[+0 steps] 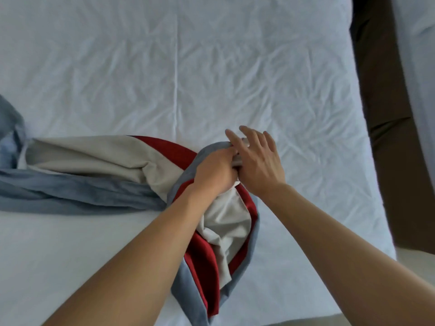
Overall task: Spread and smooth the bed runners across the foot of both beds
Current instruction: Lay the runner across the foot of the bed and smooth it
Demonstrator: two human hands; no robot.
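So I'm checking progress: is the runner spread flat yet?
No. The bed runner lies bunched and twisted on the bed, its end gripped in the left hand.

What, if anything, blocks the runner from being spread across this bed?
Nothing visible does. The bunched bed runner lies on the white sheet, left hand gripping it, right hand touching; the sheet around it shows only wrinkles.

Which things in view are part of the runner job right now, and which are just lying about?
Part of the job:
bed runner, bunched and twisted
left hand, gripping the runner's end
right hand, fingers extended at that end
white bed

Just there:
dark gap beside the bed
neighbouring bedding
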